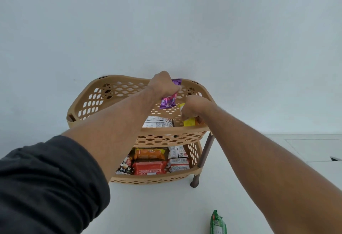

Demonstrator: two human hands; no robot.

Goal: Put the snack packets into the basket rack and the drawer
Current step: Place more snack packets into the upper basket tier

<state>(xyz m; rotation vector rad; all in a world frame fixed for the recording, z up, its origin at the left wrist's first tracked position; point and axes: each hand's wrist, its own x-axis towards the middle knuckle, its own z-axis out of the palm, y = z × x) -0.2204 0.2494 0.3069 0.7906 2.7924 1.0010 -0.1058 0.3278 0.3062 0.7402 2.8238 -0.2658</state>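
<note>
- My landmark is the tan basket rack [172, 133], a two-tier perforated plastic stand against the pale wall, with a brown leg [202, 157] at its near right corner.
- I see my left hand [162, 86] over the rack's top tier, fingers curled round a purple snack packet [169, 98] that hangs down from the fist above the tier's floor.
- My right hand [194, 107] is just right of the purple one, inside the top tier near its right front corner, fingers closed on a yellow snack packet [188, 121] whose lower end sits close to the tier's front wall.
- A white packet with printed text [159, 122] lies in the top tier, against its front wall and left of the yellow one.
- The rack's lower tier holds an orange packet [149, 153] behind a red packet [149, 168], white packets [178, 159] to their right and a dark packet [125, 166] to their left.
- A green packet [218, 223] lies on the white surface well in front of the rack, to the right of its leg.
- A dark sleeve [46, 183] covers my left upper forearm; the right forearm is bare.
- I cannot see a drawer.
</note>
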